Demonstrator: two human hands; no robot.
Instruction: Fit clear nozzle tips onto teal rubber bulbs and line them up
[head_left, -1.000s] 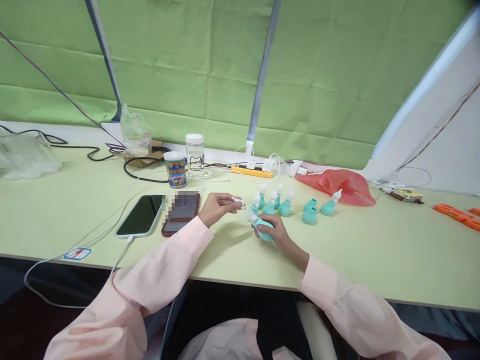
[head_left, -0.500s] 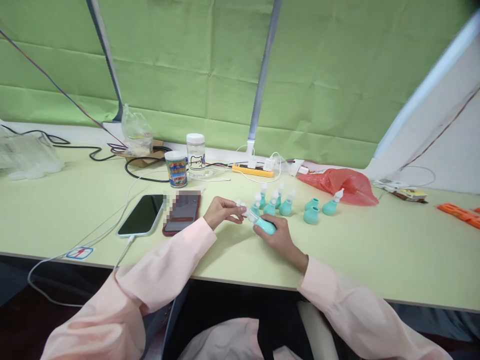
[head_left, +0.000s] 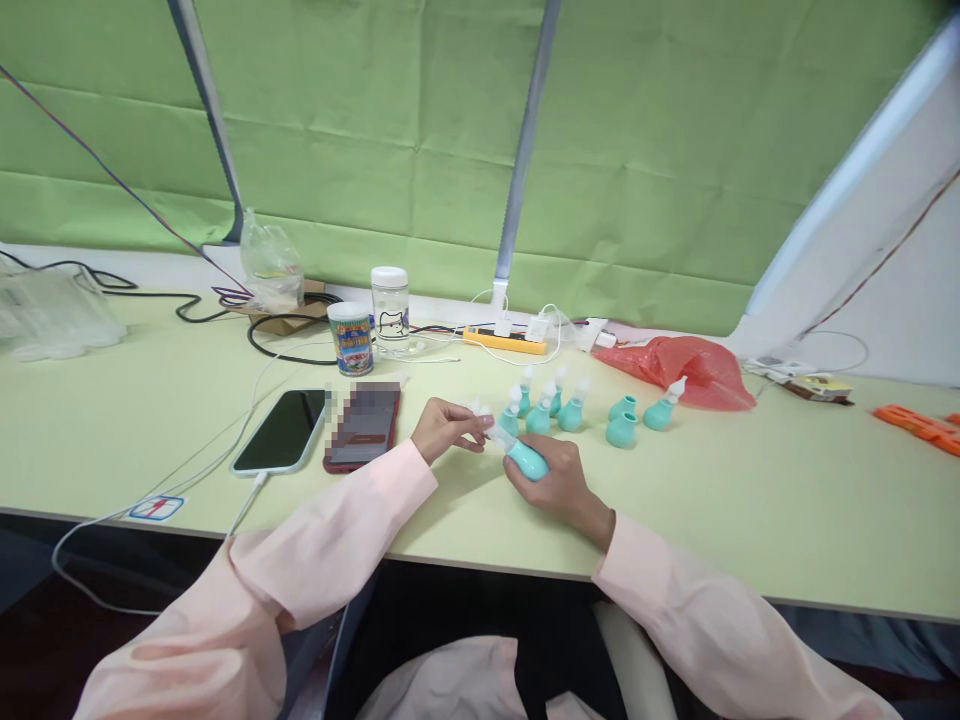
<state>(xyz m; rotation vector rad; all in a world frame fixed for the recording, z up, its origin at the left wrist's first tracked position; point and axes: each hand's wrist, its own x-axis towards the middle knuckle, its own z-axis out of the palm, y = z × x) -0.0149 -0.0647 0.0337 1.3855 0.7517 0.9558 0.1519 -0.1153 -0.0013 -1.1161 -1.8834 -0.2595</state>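
Observation:
My right hand (head_left: 561,478) is wrapped round the teal rubber bulb (head_left: 529,461) of a nasal aspirator, tilted with its mouth up and to the left. Between finger and thumb, my left hand (head_left: 446,430) pinches the clear nozzle (head_left: 498,435), which meets the bulb's neck. How deep it sits in the neck I cannot tell. Just behind stand several teal nasal aspirators (head_left: 571,415) with clear nozzles. To their right are two bare teal bulbs (head_left: 621,431) with open mouths, and beside them one more aspirator (head_left: 659,415) with a whitish tip, leaning right.
Two phones, one black-screened (head_left: 283,432) and one in a red case (head_left: 364,425), lie left of my hands. Behind them stand a printed cup (head_left: 353,340) and a clear jar (head_left: 391,310). A yellow power strip (head_left: 504,341) and a red plastic bag (head_left: 675,370) lie farther back.
The teal bulb and my right hand have shifted slightly left, toward my left hand. Both hands keep their hold.

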